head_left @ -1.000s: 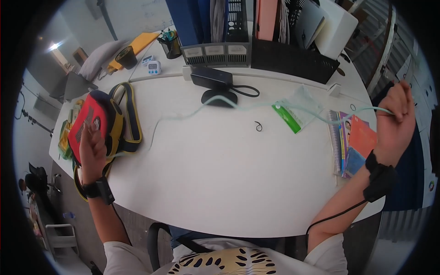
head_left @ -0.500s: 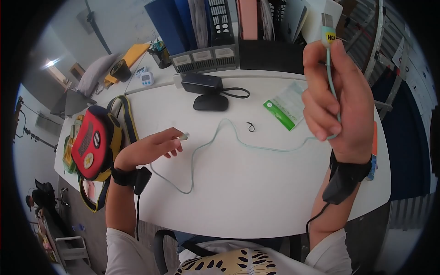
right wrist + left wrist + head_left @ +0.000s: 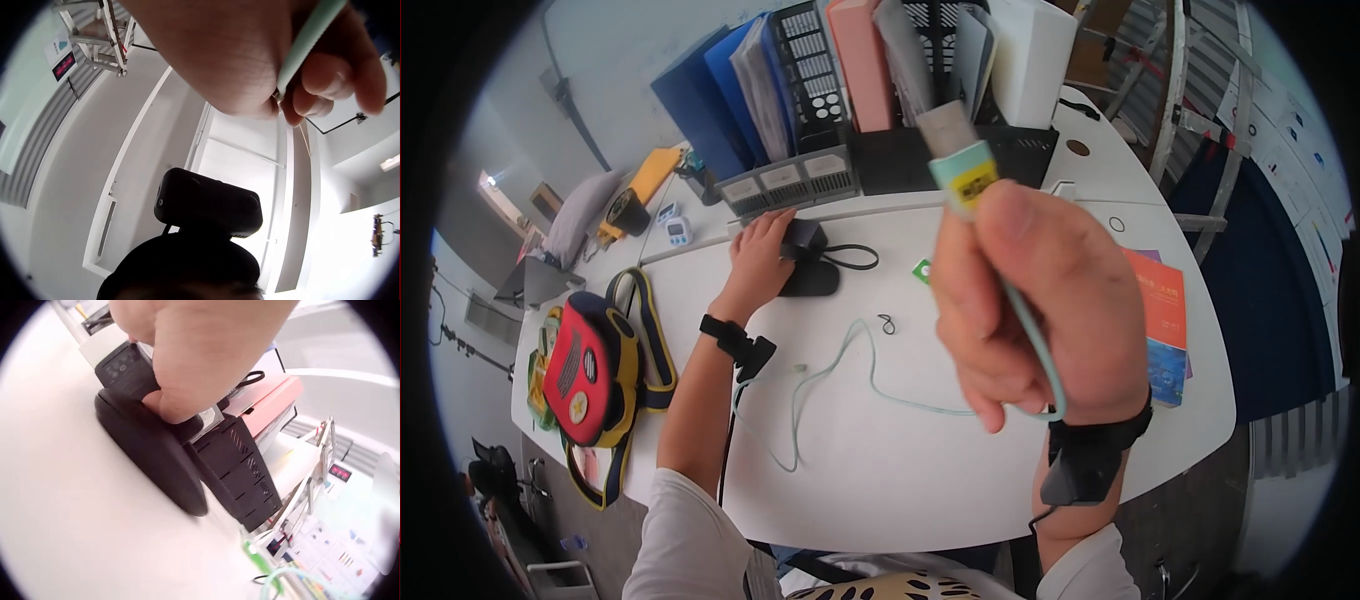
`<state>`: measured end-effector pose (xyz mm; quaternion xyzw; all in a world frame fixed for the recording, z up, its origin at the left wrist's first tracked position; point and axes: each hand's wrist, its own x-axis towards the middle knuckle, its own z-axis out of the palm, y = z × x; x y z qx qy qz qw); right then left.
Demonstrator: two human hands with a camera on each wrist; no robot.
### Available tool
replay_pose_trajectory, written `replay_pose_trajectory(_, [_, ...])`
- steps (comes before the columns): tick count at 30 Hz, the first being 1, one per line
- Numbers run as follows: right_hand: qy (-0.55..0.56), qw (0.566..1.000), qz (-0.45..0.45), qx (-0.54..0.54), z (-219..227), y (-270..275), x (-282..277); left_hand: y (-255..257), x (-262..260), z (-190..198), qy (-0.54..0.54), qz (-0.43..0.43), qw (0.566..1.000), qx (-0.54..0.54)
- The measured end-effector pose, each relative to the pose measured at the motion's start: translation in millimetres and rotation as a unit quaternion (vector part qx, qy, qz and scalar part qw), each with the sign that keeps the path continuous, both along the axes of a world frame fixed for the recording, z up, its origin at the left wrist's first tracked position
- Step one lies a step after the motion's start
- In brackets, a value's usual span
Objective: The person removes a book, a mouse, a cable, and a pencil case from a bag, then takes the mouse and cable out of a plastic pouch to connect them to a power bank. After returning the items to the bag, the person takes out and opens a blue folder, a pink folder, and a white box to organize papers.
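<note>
In the head view the right hand [image 3: 1040, 300], raised close to the camera, pinches a pale green USB plug [image 3: 963, 165] with a yellow label between thumb and finger. Its cable [image 3: 880, 385] runs down past the palm and lies in loops on the table; a small light end piece [image 3: 799, 367] rests there. The left hand [image 3: 758, 262] lies over the left end of a black box-shaped device [image 3: 804, 238], fingers around it. Just in front of that is a black mouse [image 3: 812, 279]. In the left wrist view, the hand [image 3: 194, 356] covers part of the device [image 3: 128, 369] behind the mouse [image 3: 150, 450].
A red and yellow bag [image 3: 590, 370] sits at the table's left. Folders [image 3: 863, 65] stand in racks at the back. Books [image 3: 1160, 320] lie at the right, a small black tie [image 3: 887, 324] mid-table. The green packet [image 3: 921, 271] is mostly behind the right hand.
The left hand has let go of the cable's small end and moved up to the black device. The right hand has come inward, nearer the camera, still holding the plug.
</note>
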<state>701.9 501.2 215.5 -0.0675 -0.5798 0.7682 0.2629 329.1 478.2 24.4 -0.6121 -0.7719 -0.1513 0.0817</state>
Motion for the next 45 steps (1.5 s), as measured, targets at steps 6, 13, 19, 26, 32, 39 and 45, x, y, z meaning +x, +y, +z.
replay_pose_trajectory(6, [0.005,1.000,-0.014,-0.013,-8.4,5.5,-9.7,2.1,-17.7,5.3,-0.052,-0.057,0.997,0.008])
replay_pose_trajectory(13, [-0.020,0.999,-0.026,-0.015,-18.9,8.8,-22.9,-7.0,-7.3,-1.9,-0.080,-0.041,0.991,0.099])
replay_pose_trajectory(19, [0.009,0.993,-0.105,0.054,-40.6,7.5,-45.8,-15.6,14.5,20.5,-0.119,-0.153,0.929,0.315])
replay_pose_trajectory(26, [-0.065,0.949,-0.197,0.238,-33.0,-9.0,-47.1,-23.3,70.7,69.6,-0.076,-0.265,0.875,0.398])
replay_pose_trajectory(32, [-0.136,0.984,-0.083,0.080,-31.6,-7.2,-46.2,-30.0,74.2,78.1,-0.063,-0.244,0.871,0.422])
replay_pose_trajectory(39, [-0.079,0.969,-0.143,0.186,-45.9,-8.8,-55.0,-28.0,68.2,73.6,-0.112,-0.238,0.854,0.450])
replay_pose_trajectory(45, [-0.132,0.988,-0.070,0.043,-46.1,-6.8,-59.4,-34.3,71.8,81.0,-0.059,-0.240,0.864,0.438])
